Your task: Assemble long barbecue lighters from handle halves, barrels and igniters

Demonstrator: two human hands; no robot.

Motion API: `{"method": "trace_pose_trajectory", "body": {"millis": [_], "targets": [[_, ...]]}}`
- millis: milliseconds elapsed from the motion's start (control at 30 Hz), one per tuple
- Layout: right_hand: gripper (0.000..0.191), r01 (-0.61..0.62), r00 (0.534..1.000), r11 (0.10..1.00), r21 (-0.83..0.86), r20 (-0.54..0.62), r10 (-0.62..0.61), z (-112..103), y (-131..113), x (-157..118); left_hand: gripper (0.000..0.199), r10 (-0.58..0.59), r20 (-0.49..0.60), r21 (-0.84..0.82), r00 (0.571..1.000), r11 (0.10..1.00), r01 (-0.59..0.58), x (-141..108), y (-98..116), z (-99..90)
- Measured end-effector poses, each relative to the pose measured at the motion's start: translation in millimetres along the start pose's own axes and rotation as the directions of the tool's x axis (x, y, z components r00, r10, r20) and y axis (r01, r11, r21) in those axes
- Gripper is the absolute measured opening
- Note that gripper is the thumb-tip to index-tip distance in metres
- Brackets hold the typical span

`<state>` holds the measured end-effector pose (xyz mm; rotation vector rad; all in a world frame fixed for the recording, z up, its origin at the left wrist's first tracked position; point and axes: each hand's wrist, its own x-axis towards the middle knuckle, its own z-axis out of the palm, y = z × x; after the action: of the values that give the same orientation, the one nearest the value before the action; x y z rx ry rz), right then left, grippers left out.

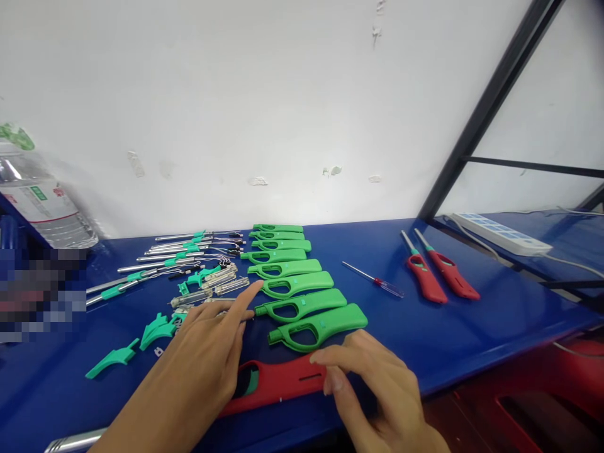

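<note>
A red lighter body (287, 377) with a trigger opening and a slot lies along the front of the blue table. My right hand (377, 393) pinches its right end between thumb and fingers. My left hand (207, 343) reaches over the left part of the body, its fingers stretched out and apart near the clear fuel tanks (231, 286); its forearm hides some of the parts below. Just beyond, several green lighter casings (325, 322) lie in a stacked column. A metal lighter tube (75, 442) shows at the bottom left, partly behind my left arm.
Metal tubes with wires (165, 263) and teal triggers (113, 358) lie on the left. A screwdriver (387, 288) and two red lighters (427, 280) lie on the right. A water bottle (47, 201), power strip (500, 234) and black metal frame (486, 107) stand around.
</note>
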<state>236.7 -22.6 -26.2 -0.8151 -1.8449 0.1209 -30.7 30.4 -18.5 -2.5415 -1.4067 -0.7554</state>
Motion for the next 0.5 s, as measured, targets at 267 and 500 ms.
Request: {"method": "trace_pose_trajectory", "body": {"millis": [267, 500], "targets": [[0.035, -0.002, 1.0, 1.0, 0.009, -0.004, 0.002, -0.5, -1.3, 2.3, 0.06, -0.008, 0.151, 0.026, 0.989, 1.0, 0.004, 5.4, -8.7, -1.6], [0.037, -0.001, 1.0, 1.0, 0.0, 0.004, 0.001, -0.5, -0.8, 0.8, 0.058, 0.002, 0.194, 0.012, 0.981, 1.0, -0.004, 8.2, -3.6, -2.3]]}}
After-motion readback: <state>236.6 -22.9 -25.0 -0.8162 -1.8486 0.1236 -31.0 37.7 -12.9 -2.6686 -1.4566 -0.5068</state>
